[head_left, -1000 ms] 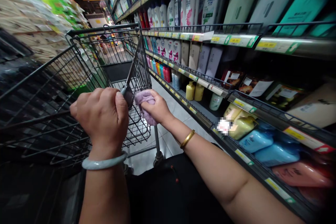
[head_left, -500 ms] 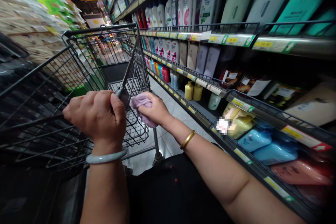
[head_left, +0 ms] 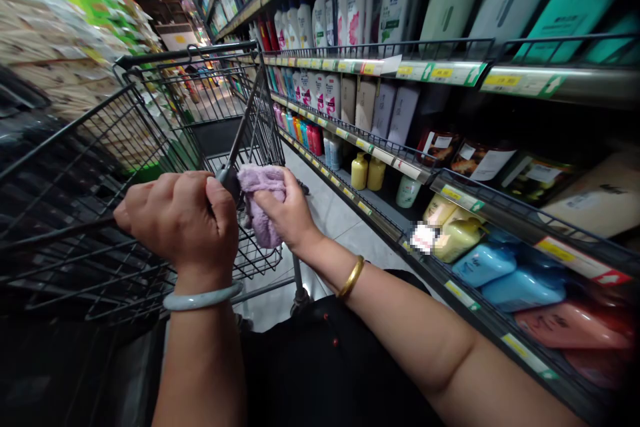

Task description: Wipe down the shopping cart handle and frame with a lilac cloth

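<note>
Nearest is the dark clothing [head_left: 320,380] of the person, between the two forearms; the left wrist wears a pale bangle [head_left: 203,299], and the right one a gold bangle [head_left: 353,277]; the left hand [head_left: 183,227] is curled tightly around the cart handle [head_left: 95,225]; the right hand [head_left: 290,213] pinches a purple cloth [head_left: 265,232] between thumb and fingers, just beside the left hand, near the handle's end; beyond them stands the wire cart [head_left: 217,139]; to the right, shelves carry blue bottles [head_left: 525,289] and, farther, yellow bottles [head_left: 359,172]; at the left, stacked packages [head_left: 55,47] rise high.
</note>
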Motion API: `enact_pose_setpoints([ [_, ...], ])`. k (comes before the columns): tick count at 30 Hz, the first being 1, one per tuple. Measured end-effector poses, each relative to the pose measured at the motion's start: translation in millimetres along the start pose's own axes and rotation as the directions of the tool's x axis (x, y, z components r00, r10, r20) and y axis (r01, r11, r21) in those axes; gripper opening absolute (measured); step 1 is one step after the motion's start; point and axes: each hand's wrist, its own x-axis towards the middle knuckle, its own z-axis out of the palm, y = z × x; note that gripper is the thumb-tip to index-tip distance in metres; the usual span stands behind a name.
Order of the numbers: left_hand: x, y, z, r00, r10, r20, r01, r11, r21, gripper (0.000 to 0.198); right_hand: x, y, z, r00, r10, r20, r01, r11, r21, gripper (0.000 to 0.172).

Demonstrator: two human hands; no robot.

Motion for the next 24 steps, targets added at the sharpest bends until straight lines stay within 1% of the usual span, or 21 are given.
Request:
enact_pose_setpoints([
  [2, 0.1, 0.9, -0.5, 1.000, -0.012, 0.003, 0.012, 1.000, -0.002, 0.042, -3.3, 3.6, 6.8, 0.998, -0.010, -0.054, 0.010, 1.000, 0.004, 0.039],
  [3, 0.1, 1.2, -0.8, 1.000, -0.013, 0.006, 0.013, 1.000, 0.002, 0.043, -2.8, 9.1, 8.1, 0.996, 0.007, -0.087, -0.008, 1.000, -0.009, 0.039],
  [6, 0.0, 0.7, -1.8, 1.000, 0.007, 0.011, -0.007, 1.000, 0.019, 0.043, 3.2, 28.9, 7.2, 0.980, 0.138, -0.141, -0.140, 0.990, -0.003, 0.034],
  [8, -0.2, -0.6, -2.2, 1.000, 0.022, 0.008, -0.022, 1.000, 0.014, 0.041, 5.7, 33.4, 7.0, 0.963, 0.210, -0.167, -0.207, 0.978, 0.035, 0.032],
  [9, -0.3, -1.2, -2.2, 1.000, 0.027, 0.009, -0.027, 1.000, 0.009, 0.040, 5.6, 31.6, 7.8, 0.964, 0.209, -0.166, -0.202, 0.978, 0.058, 0.032],
  [10, -0.4, -1.7, -2.1, 1.000, 0.030, 0.006, -0.030, 1.000, 0.002, 0.039, 4.8, 27.8, 8.9, 0.971, 0.182, -0.153, -0.172, 0.982, 0.077, 0.033],
  [13, -0.5, -1.8, -1.5, 1.000, 0.029, -0.010, -0.029, 0.999, -0.020, 0.038, 2.9, 17.6, 9.7, 0.996, 0.042, -0.077, -0.034, 0.995, 0.098, 0.039],
  [14, -0.5, -1.5, -1.3, 0.999, 0.028, -0.018, -0.029, 0.999, -0.030, 0.038, 3.8, 18.2, 8.2, 0.998, 0.019, -0.064, -0.014, 0.997, 0.080, 0.039],
  [15, -0.4, -1.0, -1.0, 0.999, 0.026, -0.026, -0.027, 0.999, -0.038, 0.038, 5.6, 21.3, 5.7, 0.998, 0.022, -0.065, -0.019, 0.999, 0.050, 0.038],
  [16, -0.3, -0.4, -0.9, 0.999, 0.027, -0.032, -0.028, 0.999, -0.042, 0.039, 8.0, 25.9, 2.8, 0.995, 0.054, -0.082, -0.053, 0.998, 0.017, 0.037],
  [18, -0.1, 0.5, -0.6, 0.999, 0.036, -0.036, -0.037, 0.998, -0.041, 0.040, 12.3, 34.6, -2.6, 0.977, 0.152, -0.147, -0.158, 0.987, -0.035, 0.033],
  [19, 0.0, 0.8, -0.6, 0.999, 0.041, -0.035, -0.042, 0.998, -0.038, 0.040, 13.3, 35.9, -4.2, 0.966, 0.187, -0.177, -0.196, 0.980, -0.036, 0.031],
  [20, 0.1, 1.0, -0.7, 0.998, 0.047, -0.032, -0.048, 0.998, -0.035, 0.040, 13.3, 34.4, -4.6, 0.962, 0.198, -0.188, -0.205, 0.979, -0.019, 0.031],
  [21, 0.1, 1.2, -0.9, 0.998, 0.049, -0.029, -0.050, 0.998, -0.031, 0.040, 12.4, 30.1, -4.1, 0.967, 0.179, -0.180, -0.180, 0.984, 0.009, 0.032],
  [24, -0.2, 1.3, -2.0, 0.999, 0.036, -0.011, -0.037, 0.999, -0.025, 0.040, 8.4, 14.0, -0.9, 0.996, 0.019, -0.083, -0.014, 0.998, 0.057, 0.037],
])
